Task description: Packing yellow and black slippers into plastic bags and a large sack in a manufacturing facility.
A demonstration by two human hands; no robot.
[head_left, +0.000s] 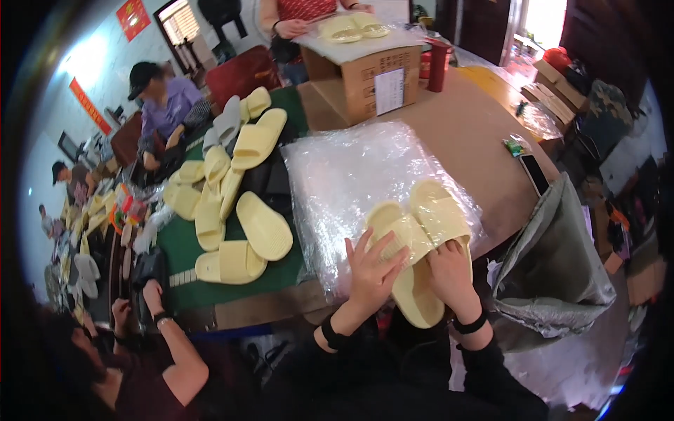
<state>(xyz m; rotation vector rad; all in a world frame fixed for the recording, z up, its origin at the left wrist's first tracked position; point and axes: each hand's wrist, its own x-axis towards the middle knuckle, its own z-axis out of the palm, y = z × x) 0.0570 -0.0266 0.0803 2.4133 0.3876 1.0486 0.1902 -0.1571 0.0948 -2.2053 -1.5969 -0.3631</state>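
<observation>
A pair of pale yellow slippers lies side by side at the front edge of the table. Their toe ends are over a stack of clear plastic bags (pixel 351 165), and shiny film seems to cover their front part. My left hand (pixel 371 270) is spread on the strap of the left slipper (pixel 419 291), fingers apart. My right hand (pixel 451 277) has its fingers bent down at the strap opening of the right slipper (pixel 442 217); the fingertips are hidden inside. The left slipper's heel sticks out toward me between my wrists.
Loose yellow slippers (pixel 263 224) and a grey slipper (pixel 223 126) are heaped on the green mat (pixel 291 270) to the left. A cardboard box (pixel 375 84) stands at the back, where another person handles slippers. A phone (pixel 534 174) and an open grey sack (pixel 554 266) are at right. Co-workers sit left.
</observation>
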